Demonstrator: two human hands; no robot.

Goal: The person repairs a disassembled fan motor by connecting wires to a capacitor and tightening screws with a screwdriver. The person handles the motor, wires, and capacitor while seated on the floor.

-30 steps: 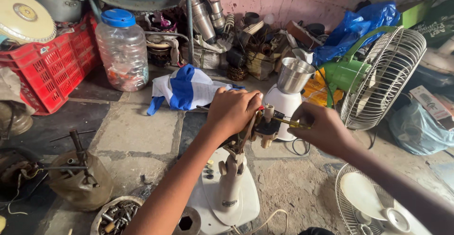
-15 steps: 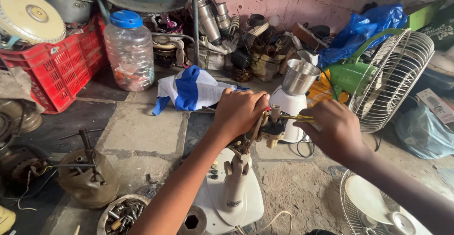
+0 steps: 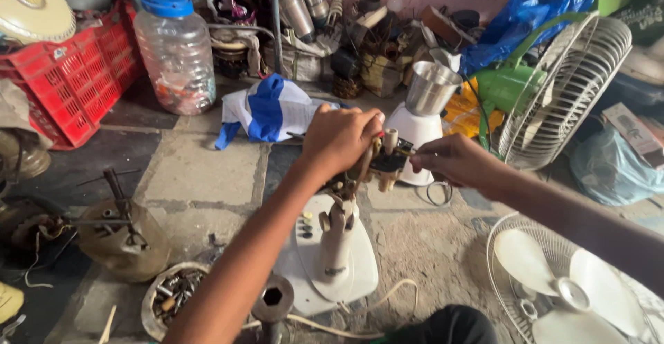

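Observation:
A white table-fan stand (image 3: pixel 335 261) sits on the stone floor in front of me, its neck rising to a small motor part (image 3: pixel 384 160) at the top. My left hand (image 3: pixel 339 140) is closed around that top part from the left. My right hand (image 3: pixel 453 160) grips the part's right side, fingers pinched on something thin that I cannot make out. A white cord (image 3: pixel 387 299) runs from the base across the floor.
A mixer with a steel jar (image 3: pixel 425 109) stands just behind my hands. A green fan with a wire guard (image 3: pixel 560 88) is at right, a white fan blade in its guard (image 3: pixel 567 288) at lower right. A plastic jar (image 3: pixel 176 50), red crate (image 3: pixel 62 74) and bowl of screws (image 3: pixel 169 295) lie left.
Both hands stay on the top of the fan stand. The view has shifted slightly, and my hands sit a little lower and more central.

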